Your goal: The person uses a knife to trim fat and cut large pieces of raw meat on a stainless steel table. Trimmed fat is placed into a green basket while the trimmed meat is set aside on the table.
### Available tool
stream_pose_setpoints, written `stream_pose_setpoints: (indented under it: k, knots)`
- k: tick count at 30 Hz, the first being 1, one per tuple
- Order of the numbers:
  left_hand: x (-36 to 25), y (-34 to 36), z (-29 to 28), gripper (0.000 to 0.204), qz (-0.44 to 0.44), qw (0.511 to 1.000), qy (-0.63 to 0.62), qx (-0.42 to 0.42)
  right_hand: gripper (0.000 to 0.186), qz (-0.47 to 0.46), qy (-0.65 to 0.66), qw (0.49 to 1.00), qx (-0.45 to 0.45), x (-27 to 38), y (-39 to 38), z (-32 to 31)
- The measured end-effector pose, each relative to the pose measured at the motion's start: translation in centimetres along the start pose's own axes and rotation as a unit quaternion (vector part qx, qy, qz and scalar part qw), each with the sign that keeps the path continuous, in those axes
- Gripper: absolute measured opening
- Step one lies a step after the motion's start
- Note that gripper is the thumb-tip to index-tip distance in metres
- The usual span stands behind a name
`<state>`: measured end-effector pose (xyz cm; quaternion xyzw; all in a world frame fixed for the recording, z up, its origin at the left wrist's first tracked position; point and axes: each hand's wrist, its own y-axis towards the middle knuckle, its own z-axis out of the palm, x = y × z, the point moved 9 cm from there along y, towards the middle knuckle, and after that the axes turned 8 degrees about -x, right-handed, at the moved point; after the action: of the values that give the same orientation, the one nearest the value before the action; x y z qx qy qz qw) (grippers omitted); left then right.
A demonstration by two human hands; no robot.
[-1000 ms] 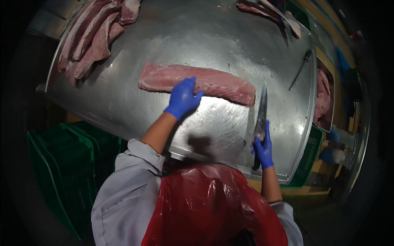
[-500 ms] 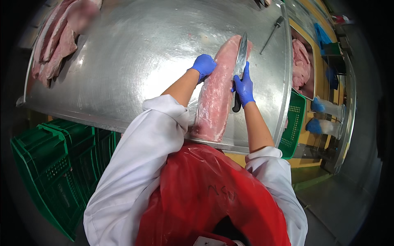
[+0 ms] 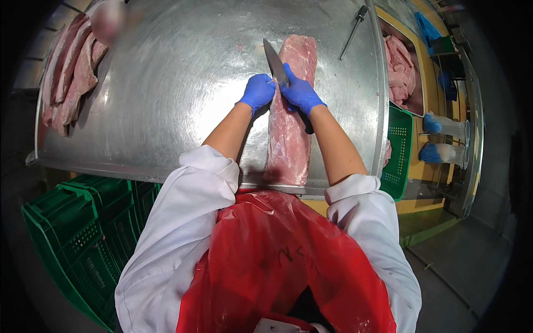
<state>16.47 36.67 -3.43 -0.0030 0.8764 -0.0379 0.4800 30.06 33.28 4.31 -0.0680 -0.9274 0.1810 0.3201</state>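
A long pale-pink pork loin [image 3: 290, 152] lies lengthwise on the steel table [image 3: 183, 61] in front of me, its near end by the table's front edge. My blue-gloved left hand [image 3: 258, 92] is closed at the loin's left edge, pinching a bit of its surface. In my gloved right hand [image 3: 302, 95] is a knife [image 3: 272, 57] with a black handle. Its blade slants up and left over the loin's left edge, just beyond my left fingertips. My right hand rests over the meat, hiding part of the handle and loin.
Long meat slabs [image 3: 71, 77] lie at the table's far left. A sharpening steel [image 3: 353, 34] lies at the upper right. Beyond the right edge are a metal tray [image 3: 417, 99] of meat pieces and a green crate [image 3: 400, 152]. More green crates [image 3: 66, 222] stand at the lower left.
The knife has swung from the loin's right side across to its left edge, its tip now pointing up-left. My hands have come together, and the loin lies straighter.
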Motion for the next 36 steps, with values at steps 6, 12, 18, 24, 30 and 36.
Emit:
stream_pose_setpoints:
  k: [6,12,18,24,30,36]
  knots:
    - [-0.6,-1.0,-1.5,0.029,0.006,1.0,0.0,-0.03,0.074,0.0,-0.028,0.988,0.154,-2.0,-9.4,-0.6]
    - [-4.5,-2.3,-3.8,0.025,0.114,0.989,0.003,-0.1,0.082,0.006,0.06,0.988,0.14,-0.3,-3.2,1.4]
    - [-4.3,-2.4,-6.8,0.026,0.122,0.987,-0.055,-0.094,0.08,0.028,0.046,0.964,0.259,-4.2,-10.9,-0.7]
    - [-6.4,-3.5,-8.4,0.025,0.117,0.985,-0.095,-0.086,0.08,-0.064,0.058,0.963,0.254,-1.2,-5.3,3.0]
    - [-6.5,-4.7,-12.3,0.025,0.115,0.979,-0.135,-0.102,0.078,-0.025,-0.022,0.951,0.309,-3.5,-13.0,-0.8]
    - [-7.6,-5.9,-14.6,0.024,0.165,0.97,-0.104,-0.146,0.08,-0.11,-0.043,0.944,0.309,-0.8,-11.4,2.8]
